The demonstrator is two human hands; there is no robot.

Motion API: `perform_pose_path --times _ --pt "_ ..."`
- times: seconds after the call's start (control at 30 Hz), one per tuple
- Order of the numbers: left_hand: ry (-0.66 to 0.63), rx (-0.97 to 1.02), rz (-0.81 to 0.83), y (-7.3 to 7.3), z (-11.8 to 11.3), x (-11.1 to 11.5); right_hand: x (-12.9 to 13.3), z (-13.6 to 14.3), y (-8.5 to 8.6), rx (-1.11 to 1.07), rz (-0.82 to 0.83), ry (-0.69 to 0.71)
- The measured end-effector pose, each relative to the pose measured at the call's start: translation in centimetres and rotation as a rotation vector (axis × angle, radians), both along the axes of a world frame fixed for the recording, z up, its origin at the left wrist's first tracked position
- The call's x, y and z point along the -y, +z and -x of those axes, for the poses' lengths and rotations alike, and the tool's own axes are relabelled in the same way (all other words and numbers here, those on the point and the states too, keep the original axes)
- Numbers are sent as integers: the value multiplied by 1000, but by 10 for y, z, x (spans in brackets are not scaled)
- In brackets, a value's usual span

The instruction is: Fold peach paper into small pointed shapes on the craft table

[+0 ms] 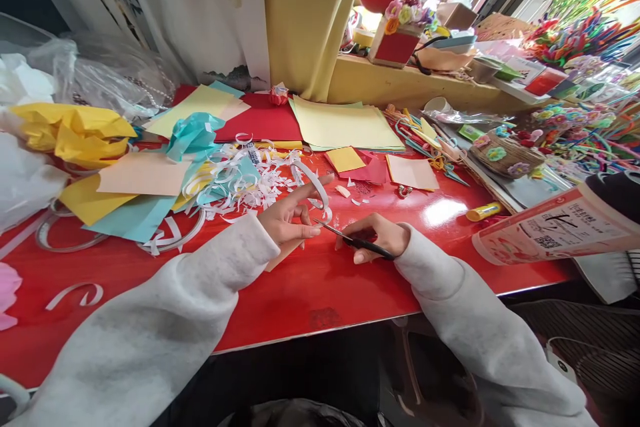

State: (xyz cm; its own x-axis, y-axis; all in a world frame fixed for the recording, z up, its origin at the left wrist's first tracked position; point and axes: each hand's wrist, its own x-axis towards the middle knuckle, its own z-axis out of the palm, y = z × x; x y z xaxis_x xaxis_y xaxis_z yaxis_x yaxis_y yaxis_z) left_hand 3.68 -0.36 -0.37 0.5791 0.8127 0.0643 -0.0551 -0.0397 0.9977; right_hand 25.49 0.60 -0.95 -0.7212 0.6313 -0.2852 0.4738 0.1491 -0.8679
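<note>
A curled white paper strip [323,197] arches up over my left hand [286,219]. The thumb and fingers of that hand pinch the strip's lower end, while the index finger points outward. Scissors with black handles [373,248] are gripped in my right hand [387,235], their blades reaching left toward the strip beside my left fingertips. Whether the blades touch the strip I cannot tell. Something peach-coloured [283,255], like paper, shows below my left hand. Behind it lies a heap of white paper shreds [270,177].
Coloured paper sheets [135,217] and crumpled yellow paper [75,130] lie left. Stacked pale yellow sheets [345,123] and small squares [413,172] are at the back. A large pink-and-white cup [550,227] tilts at the right, near a yellow glue-like tube [484,212].
</note>
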Motion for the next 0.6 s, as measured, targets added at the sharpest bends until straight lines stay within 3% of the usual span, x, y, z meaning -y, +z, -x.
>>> perform_pose_path --times 0.43,0.6 --pt "-6 10 3 5 3 3 -3 -2 1 3 24 81" --pt "55 16 -64 11 16 -8 -6 -5 4 -28 52 153"
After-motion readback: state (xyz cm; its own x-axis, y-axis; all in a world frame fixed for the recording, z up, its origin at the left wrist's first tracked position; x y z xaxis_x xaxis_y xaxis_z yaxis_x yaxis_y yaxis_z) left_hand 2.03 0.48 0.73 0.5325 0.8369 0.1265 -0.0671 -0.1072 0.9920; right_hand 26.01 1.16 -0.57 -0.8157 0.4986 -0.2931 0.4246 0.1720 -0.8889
